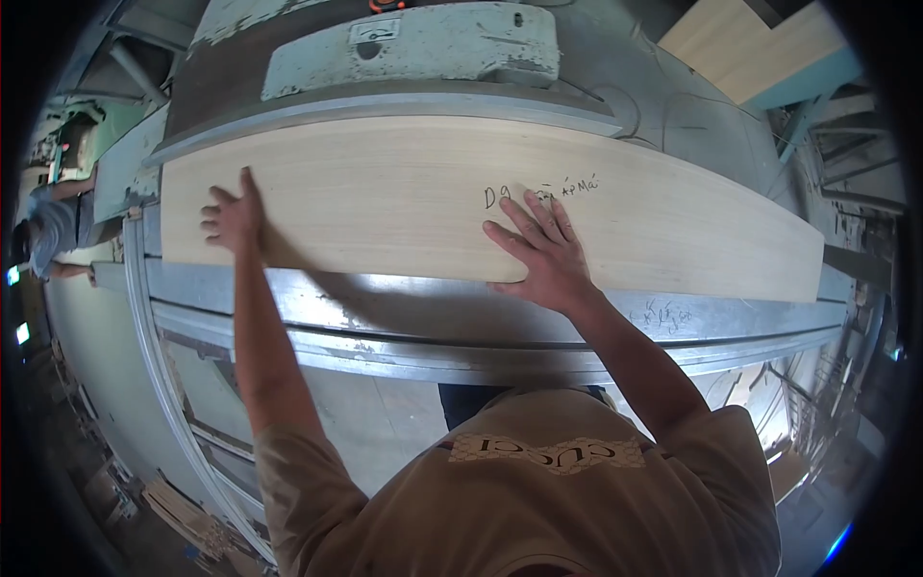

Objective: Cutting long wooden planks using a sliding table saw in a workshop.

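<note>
A long pale wooden board (404, 192) lies flat across a metal saw table (404, 317), with handwriting in dark ink near its middle. My left hand (233, 217) rests flat on the board's left part, fingers spread, close to its near edge. My right hand (540, 248) presses flat on the board near the writing, fingers apart, with the palm over the near edge. Neither hand grips anything.
A worn green machine housing (413, 48) stands behind the board. More pale boards (750, 48) are stacked at the back right. Another person (53, 236) is at the far left. Metal rails (461, 361) run along the table's near edge.
</note>
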